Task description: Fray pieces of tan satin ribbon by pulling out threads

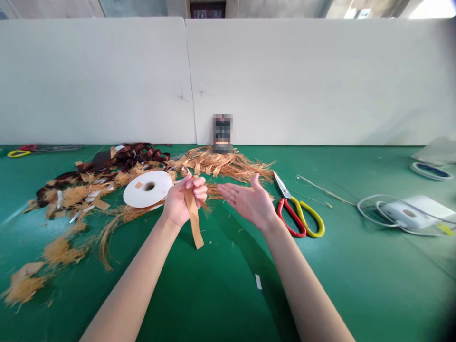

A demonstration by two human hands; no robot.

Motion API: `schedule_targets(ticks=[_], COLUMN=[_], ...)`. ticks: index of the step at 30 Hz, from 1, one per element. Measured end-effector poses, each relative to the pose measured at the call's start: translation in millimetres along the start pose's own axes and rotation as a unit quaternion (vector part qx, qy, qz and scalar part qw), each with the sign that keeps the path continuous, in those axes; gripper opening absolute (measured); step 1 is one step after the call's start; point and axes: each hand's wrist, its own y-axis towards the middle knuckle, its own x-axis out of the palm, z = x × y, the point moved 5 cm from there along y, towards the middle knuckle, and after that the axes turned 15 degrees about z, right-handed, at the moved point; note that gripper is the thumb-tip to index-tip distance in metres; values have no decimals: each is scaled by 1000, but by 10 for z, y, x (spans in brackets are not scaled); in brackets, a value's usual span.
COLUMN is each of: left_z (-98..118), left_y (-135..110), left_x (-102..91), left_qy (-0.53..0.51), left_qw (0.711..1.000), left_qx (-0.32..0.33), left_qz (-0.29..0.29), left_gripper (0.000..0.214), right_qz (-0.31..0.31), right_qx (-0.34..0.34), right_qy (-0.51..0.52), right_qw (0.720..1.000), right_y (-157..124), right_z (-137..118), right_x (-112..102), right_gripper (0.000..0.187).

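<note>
The left hand [185, 202] was closed in a loose fist around the upper end of a tan ribbon strip [194, 228]. The fingers were curled over it, and the rest of the strip hung down below the fist toward the green table [221, 304]. Whether its lower tip touched the surface could not be told. The right hand [249, 203] was just beside the left with a small gap between them. It was open and flat, the fingers stretched toward the left hand and the thumb raised, holding nothing and clear of the strip. Just left of and behind the fist, a white spool [147, 188] lay flat on the table. Beyond both hands a heap of frayed tan fibres [224, 164] spread across the table. To the left of that heap was a tangle of dark brown ribbon [124, 156], mixed with tan scraps. Just right of the right hand lay scissors [301, 216] with one red and one yellow handle, their blades together and pointing away toward the fibres. Well off to the right sat a white device [409, 213] ringed by its coiled cable. A small white scrap [258, 281] lay on the table between the forearms, and a white partition [285, 80] closed off the far edge.
</note>
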Motion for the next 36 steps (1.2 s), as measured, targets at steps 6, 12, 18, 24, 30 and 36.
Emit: schedule_targets(ticks=[6,12,18,24,30,36], left_z=[-132,-92,-34,-33,-63,-225], left_y=[68,164,178,127,34,59], left_x=[-67,-247,-270,-198,-55,-53], left_qy=[310,369,232,53,-11,76], left_qw=[948,906,951,975,995,994], left_qx=[72,156,132,75,-30,-69], left_qz=[12,139,158,204,95,36], left_gripper=[28,19,17,27,30,31], right_qz=[-23,-102,-295,-299,-95,-10], right_qx=[-136,-115,34,209,173,31], right_qy=[224,237,-63,-293,-340,-222], right_qw=[965,959,953,884,920,975], right_y=[-93,-217,-345,-266,-147,-148], right_z=[-287,-326,-42,269,148,-10], right_x=[-65,-52,120,32,-129,27], right_gripper=[70,65,107,125,114,97])
